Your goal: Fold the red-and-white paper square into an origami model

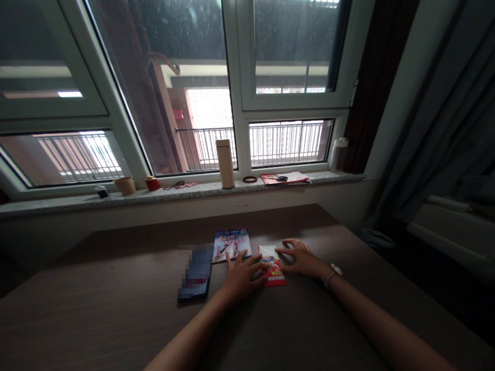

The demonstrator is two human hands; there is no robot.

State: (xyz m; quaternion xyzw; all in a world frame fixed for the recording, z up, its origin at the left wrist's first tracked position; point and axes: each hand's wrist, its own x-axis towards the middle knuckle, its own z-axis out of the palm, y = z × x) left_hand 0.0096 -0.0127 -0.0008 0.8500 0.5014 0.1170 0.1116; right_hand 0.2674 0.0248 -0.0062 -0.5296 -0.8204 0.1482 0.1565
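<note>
Lying flat, white-topped red printed paper (275,270)

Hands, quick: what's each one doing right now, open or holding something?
Left hand: open, fingers spread, fingertips at the red packet's left edge.
Right hand: open, fingers curved at the packet's right side, not closed around it.

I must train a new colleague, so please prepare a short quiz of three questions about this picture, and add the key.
1. True or false: the smartphone lies on the windowsill.
2. What lies between the left hand and the right hand?
A) scissors
B) red printed paper
C) paper cup
3. On which wrist is the bracelet?

Key:
1. False; it lies on the brown table.
2. B
3. The right wrist.
</note>
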